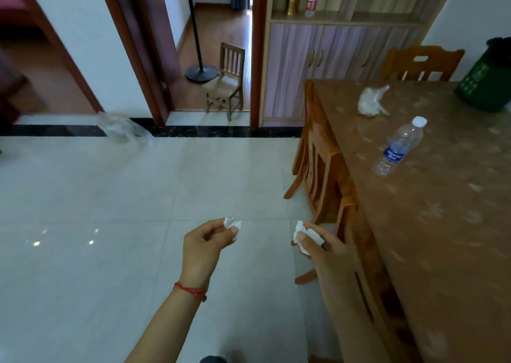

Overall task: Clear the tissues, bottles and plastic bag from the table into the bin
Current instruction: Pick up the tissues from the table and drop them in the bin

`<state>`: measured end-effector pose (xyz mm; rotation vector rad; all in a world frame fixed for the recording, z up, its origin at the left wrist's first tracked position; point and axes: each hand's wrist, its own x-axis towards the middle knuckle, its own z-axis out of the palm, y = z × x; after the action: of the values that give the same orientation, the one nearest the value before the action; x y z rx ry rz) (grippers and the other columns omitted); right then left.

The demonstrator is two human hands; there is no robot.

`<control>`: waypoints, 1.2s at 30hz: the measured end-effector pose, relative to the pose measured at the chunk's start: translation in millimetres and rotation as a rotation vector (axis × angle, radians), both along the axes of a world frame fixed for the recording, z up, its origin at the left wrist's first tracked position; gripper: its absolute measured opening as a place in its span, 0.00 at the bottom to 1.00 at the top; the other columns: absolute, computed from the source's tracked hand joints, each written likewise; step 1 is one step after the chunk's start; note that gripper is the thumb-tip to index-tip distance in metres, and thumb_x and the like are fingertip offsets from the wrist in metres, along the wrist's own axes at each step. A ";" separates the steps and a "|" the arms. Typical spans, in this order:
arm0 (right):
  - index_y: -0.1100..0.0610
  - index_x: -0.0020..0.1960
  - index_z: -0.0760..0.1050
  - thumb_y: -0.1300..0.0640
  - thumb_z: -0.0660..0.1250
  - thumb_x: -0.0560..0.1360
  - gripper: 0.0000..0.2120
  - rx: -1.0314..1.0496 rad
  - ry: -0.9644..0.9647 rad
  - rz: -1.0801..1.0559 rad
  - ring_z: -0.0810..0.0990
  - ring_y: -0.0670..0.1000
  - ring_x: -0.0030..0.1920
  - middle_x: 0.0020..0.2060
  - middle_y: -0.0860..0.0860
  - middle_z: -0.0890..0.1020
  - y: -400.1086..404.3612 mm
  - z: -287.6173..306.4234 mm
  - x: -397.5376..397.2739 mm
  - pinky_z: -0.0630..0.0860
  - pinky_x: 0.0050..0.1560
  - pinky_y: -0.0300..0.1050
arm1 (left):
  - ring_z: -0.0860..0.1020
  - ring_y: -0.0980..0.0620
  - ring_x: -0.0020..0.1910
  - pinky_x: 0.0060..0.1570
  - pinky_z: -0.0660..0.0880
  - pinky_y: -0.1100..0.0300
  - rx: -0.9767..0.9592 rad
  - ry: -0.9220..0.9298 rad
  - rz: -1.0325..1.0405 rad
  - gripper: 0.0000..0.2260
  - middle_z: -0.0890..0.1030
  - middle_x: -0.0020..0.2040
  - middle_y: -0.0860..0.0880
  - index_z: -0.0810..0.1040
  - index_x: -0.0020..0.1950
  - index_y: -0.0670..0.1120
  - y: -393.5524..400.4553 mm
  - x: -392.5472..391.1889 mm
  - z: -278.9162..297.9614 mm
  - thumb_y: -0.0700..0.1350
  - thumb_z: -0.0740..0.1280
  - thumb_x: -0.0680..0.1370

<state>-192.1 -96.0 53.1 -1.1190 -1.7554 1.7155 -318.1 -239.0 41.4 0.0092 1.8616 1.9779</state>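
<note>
brown table [431, 224], pale tiled floor [110, 196]

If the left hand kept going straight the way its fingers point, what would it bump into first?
Probably the right hand and its tissue. The left hand, pinching a small tissue, points rightward at them, with only floor between. Depth is hard to judge.

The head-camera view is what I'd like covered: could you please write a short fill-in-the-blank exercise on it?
1. The left hand pinches a crumpled ____.
2. The plastic bottle lies on its ____ on the table.
3. The green bin stands on the ____.
4. The right hand holds a ____.

Missing words: tissue; side; table; tissue
</note>
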 end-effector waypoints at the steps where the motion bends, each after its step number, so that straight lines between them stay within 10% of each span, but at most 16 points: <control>1: 0.49 0.41 0.74 0.59 0.69 0.72 0.06 0.008 0.003 -0.003 0.77 0.44 0.35 0.35 0.43 0.77 -4.5 -0.3 -10.5 0.71 0.26 0.24 | 0.80 0.56 0.37 0.43 0.80 0.63 -0.003 -0.005 0.007 0.06 0.84 0.38 0.51 0.83 0.44 0.41 -5.6 -10.1 -2.4 0.34 0.72 0.69; 36: 0.47 0.38 0.76 0.63 0.69 0.71 0.11 0.011 0.111 0.047 0.76 0.31 0.32 0.33 0.42 0.78 219.5 8.4 -422.8 0.71 0.29 0.24 | 0.80 0.52 0.37 0.37 0.77 0.68 -0.015 -0.042 0.013 0.03 0.82 0.38 0.43 0.82 0.43 0.39 225.0 -416.1 -7.8 0.35 0.71 0.70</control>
<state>-615.0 123.5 61.5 -0.9661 -1.7339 1.7585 -734.2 -14.1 33.6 -0.0486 1.8546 1.9577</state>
